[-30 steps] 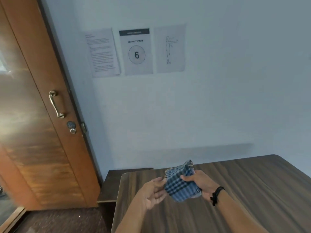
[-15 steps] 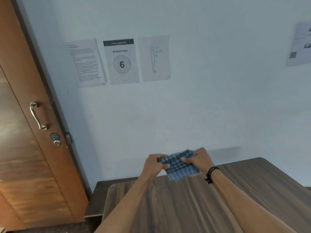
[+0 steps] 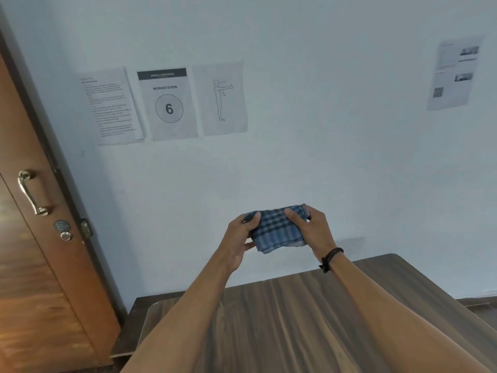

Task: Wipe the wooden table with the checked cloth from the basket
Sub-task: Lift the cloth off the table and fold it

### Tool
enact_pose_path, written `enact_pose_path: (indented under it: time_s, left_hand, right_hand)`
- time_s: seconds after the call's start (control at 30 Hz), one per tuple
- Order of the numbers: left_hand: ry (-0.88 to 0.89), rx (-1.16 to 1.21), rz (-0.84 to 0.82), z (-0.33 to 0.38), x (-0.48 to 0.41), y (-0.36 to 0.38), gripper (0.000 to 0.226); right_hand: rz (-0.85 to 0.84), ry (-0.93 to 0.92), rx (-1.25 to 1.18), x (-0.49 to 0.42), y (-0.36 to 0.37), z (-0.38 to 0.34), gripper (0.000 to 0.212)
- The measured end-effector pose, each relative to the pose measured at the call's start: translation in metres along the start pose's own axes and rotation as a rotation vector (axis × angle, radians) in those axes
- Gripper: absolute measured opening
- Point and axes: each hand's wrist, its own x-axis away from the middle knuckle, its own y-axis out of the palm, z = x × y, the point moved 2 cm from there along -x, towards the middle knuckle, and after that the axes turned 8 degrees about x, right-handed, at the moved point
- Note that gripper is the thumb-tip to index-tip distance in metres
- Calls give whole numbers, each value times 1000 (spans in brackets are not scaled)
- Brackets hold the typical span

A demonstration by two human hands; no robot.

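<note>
While the checked cloth (image 3: pixel 277 229) is being held up in the air above the far edge of the wooden table (image 3: pixel 309 327), it is not touching the wood at all. It is blue with dark lines and is folded into a thick bundle. The left hand (image 3: pixel 240 242) is gripping its left end, with the thumb on top and the fingers curled under. The right hand (image 3: pixel 313 232) is gripping its right end the same way, so both hands are closed on the cloth. A black band (image 3: pixel 331 258) is sitting on the right wrist. Both bare arms are reaching out over the table from its near edge. A lower dark surface (image 3: pixel 134 327) is sticking out just past the table's left edge. Behind it all, a pale wall is showing three paper sheets side by side, and the middle sheet (image 3: pixel 168 103) is saying "WORKSTATION 6". Another sheet (image 3: pixel 454 72) is hanging far to the right. A brown door (image 3: pixel 32 265) with a metal handle (image 3: pixel 31 192) is standing at the left.
</note>
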Motion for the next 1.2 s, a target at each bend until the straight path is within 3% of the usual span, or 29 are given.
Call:
enact_pose_path:
  time_s: [0.13,0.3,0.5,0.7,0.87,1.03,1.2]
  left_hand:
    - [61,-107,-46,23,-3,27,54]
    - [133,-107,-62,40,-9,40,31]
    - [89,-177,-219,40,-13,46,35]
    - [76,-281,-398,34,-17,76,28]
    - [46,-270,-391,10,-17,120,30]
    - [-191,-141,-465,-34,-23,176,62]
    - [-245,-175,-338,-102,-34,246,37]
  right_hand:
    - [80,-45,41,-7,-17,-20,32]
    - [124,-38,32,-6,-35,-37,37]
    - [-10,188,60,10,-59,-45,75]
    - [-270,199,388,22,-87,-39,47]
    - [-256,314,165,31,-120,-15,37]
    - [-187,371,-25,30,-181,15,33]
    - [-161,453,-107,32,-260,59,35]
